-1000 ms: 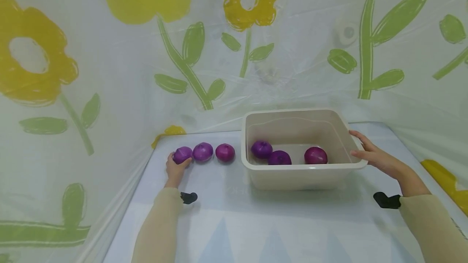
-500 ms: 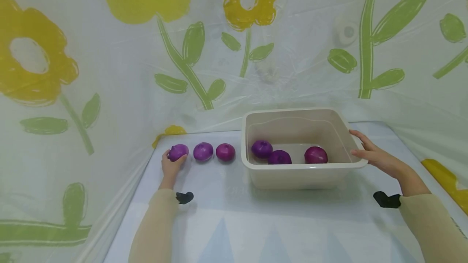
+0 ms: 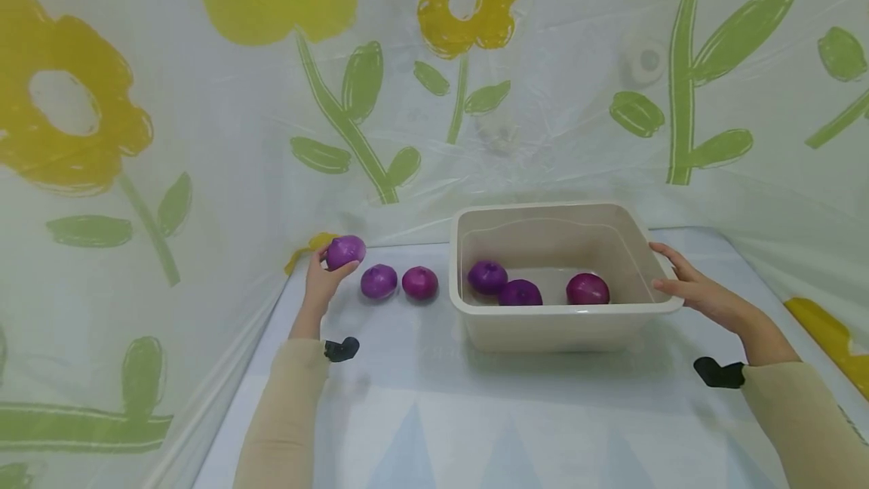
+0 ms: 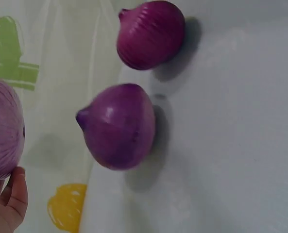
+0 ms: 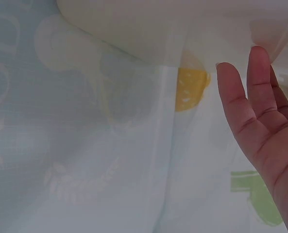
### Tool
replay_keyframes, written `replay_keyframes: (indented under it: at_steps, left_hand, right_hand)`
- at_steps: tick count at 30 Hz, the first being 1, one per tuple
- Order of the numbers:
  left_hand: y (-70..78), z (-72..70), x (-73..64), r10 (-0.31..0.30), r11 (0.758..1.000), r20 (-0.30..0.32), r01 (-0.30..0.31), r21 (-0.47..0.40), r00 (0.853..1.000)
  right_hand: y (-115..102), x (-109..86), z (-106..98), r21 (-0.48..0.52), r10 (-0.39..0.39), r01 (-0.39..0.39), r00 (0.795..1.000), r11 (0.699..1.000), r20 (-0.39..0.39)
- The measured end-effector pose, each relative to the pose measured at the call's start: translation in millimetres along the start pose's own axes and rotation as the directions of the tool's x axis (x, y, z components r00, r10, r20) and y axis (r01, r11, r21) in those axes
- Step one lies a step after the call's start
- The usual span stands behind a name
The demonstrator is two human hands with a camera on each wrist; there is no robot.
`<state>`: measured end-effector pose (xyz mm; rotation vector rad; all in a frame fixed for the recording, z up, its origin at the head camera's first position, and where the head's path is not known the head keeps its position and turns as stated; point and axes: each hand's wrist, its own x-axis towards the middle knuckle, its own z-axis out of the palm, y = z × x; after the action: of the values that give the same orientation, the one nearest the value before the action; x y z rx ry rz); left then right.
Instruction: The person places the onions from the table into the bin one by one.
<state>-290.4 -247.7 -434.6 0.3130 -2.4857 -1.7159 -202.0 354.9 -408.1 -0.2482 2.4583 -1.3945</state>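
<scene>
My left hand holds a purple onion between thumb and fingers, raised above the table's far left. In the left wrist view, that onion shows at the left edge, with fingertips against its underside. Two more onions lie just right of the hand: a purple one and a redder one. My right hand rests at the right rim of a beige plastic bin. Seen from the right wrist, its fingers are fairly straight along the bin's outer wall.
Inside the bin sit two dark purple onions, side by side at the left, and a reddish onion toward the right. A white curtain with printed yellow flowers hangs behind and beside the white table.
My left hand first draws the leftmost onion a little left, away from its neighbour, then lifts it up and slightly right. My right hand stays at the bin's rim.
</scene>
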Motion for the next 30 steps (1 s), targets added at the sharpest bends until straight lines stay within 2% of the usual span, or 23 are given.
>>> replay_keyframes:
  at_steps: [8,14,22,26,30]
  left_hand:
    - [54.4,9.0,-7.5,0.057,0.998,0.085,-0.057,0.001,0.995]
    - [88.9,22.9,-14.5,0.113,0.994,0.162,-0.112,-0.016,0.98]
    - [132.8,51.5,-29.3,0.179,0.983,0.249,-0.166,-0.072,0.952]
    - [147.1,68.9,-32.8,0.192,0.981,0.285,-0.177,-0.077,0.939]
    - [156.3,88.4,-36.2,0.222,0.974,0.335,-0.196,-0.109,0.916]
  right_hand:
    - [2.0,0.0,-0.2,0.007,-0.026,0.026,1.0,1.0,0.002]
    - [1.9,-0.1,-0.3,0.002,-0.022,0.022,1.0,1.0,0.001]
    - [1.5,-0.1,0.0,0.011,-0.021,0.021,1.0,1.0,0.001]
    - [1.9,0.3,-0.1,0.01,-0.02,0.02,1.0,1.0,-0.001]
    - [2.6,1.5,-0.6,0.002,-0.011,0.011,1.0,1.0,-0.006]
